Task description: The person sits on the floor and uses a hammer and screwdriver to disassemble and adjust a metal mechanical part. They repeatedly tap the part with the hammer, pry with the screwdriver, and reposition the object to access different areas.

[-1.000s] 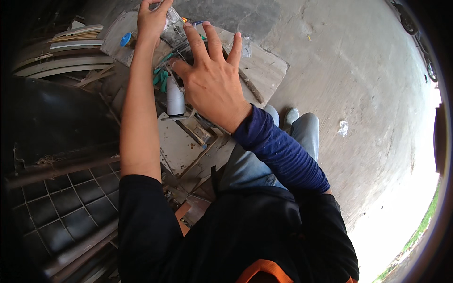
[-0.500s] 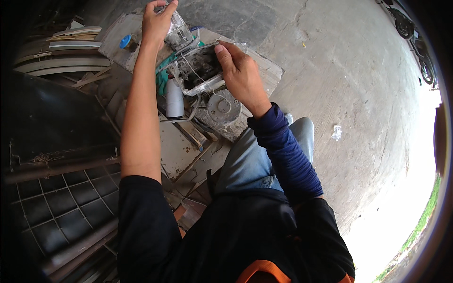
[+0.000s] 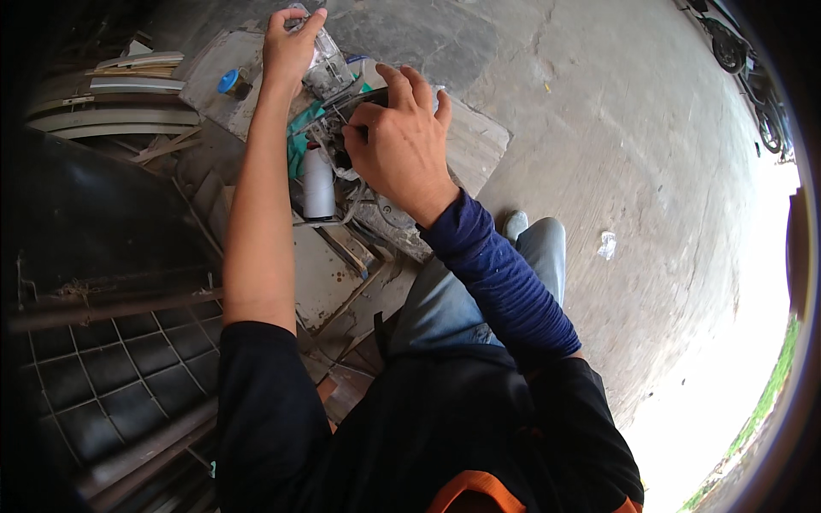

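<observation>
Both hands [image 3: 402, 141] gripping machine part [image 3: 329, 73], board edge [image 3: 479, 128]

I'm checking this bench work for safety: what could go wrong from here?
1. The right hand covers the dark part it grips among loose wires, so a finger might snag or get pinched.
2. The white cylinder stands upright right below both hands; the left hand or a forearm could tip it.
3. The boards underneath lie unevenly, so things may slide.
</observation>
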`<state>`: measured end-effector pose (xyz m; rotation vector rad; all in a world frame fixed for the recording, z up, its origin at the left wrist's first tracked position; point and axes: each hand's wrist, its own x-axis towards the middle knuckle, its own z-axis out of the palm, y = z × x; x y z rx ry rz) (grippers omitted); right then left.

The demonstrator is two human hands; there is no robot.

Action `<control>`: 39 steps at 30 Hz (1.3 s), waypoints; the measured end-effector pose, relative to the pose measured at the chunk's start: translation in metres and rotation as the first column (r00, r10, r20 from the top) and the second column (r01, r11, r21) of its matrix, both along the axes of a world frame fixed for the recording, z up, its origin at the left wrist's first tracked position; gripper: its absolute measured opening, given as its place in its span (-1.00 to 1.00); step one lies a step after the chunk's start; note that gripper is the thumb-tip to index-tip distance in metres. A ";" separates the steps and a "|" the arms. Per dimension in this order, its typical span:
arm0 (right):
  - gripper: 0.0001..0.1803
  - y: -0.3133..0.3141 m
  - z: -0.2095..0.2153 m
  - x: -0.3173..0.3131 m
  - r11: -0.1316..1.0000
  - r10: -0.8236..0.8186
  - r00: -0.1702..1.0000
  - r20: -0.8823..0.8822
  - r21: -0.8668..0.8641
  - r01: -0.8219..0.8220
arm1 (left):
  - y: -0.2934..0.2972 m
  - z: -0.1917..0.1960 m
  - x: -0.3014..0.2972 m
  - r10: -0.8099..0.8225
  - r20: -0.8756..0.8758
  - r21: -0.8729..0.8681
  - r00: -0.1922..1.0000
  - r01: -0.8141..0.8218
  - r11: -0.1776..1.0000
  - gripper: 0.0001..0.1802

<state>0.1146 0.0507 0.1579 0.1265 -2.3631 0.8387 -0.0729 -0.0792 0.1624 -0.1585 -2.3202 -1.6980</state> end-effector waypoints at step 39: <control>-0.91 0.023 0.010 -0.036 0.857 0.423 0.888 -0.181 0.399 -0.327 | 0.003 0.005 0.007 -0.010 0.006 0.011 1.000 0.010 1.000 -0.50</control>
